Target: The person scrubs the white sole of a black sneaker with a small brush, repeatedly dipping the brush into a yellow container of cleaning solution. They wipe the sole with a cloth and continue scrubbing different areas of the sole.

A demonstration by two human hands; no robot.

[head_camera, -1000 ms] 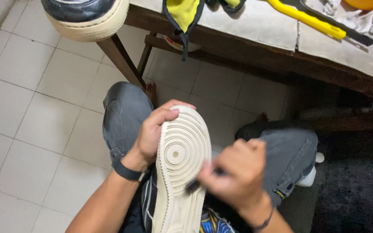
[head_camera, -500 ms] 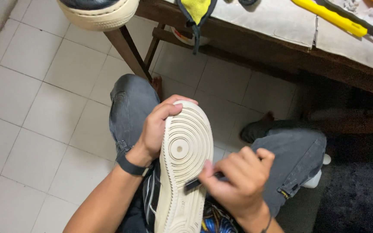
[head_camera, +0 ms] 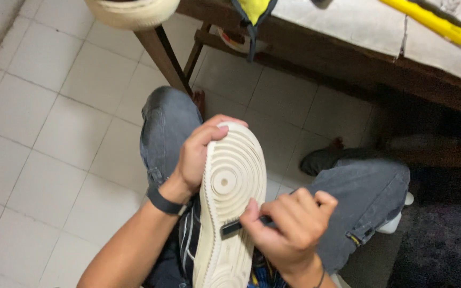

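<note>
On the far left is white tiled floor [head_camera: 38, 133]. The left hand [head_camera: 198, 154] cups the toe end of a sneaker [head_camera: 230, 197], which is turned sole-up over the person's lap, between the knees in grey jeans [head_camera: 364, 197]. Its grip is wrapped close around the sole's edge, fingertips curled over the top of the toe, a dark band on the wrist below it. That grip looks the same as it did a second ago; the shoe has only swung a touch to the right in the view as the head tipped down.

What has changed is at the middle of the sole. The small dark brush [head_camera: 231, 228] in the right hand [head_camera: 289, 229] has travelled leftward across the ribbed tread, and its head now sits nearer the left rim, just below the round pattern of rings. A second ago it lay closer to the right edge (the hand was blurred then, so it was moving fast). The right grip is closed tight on the brush handle, thumb pressed on top. This reads as one stroke in a back-and-forth scrub of the cream-coloured sole, with the heel end not yet reached.

Up and to the right, the wooden tabletop [head_camera: 348, 26] carries a second shoe's sole [head_camera: 132, 12] at its left corner, a yellow cloth [head_camera: 253, 8] hanging over the edge, and a yellow tool [head_camera: 428, 21].
</note>
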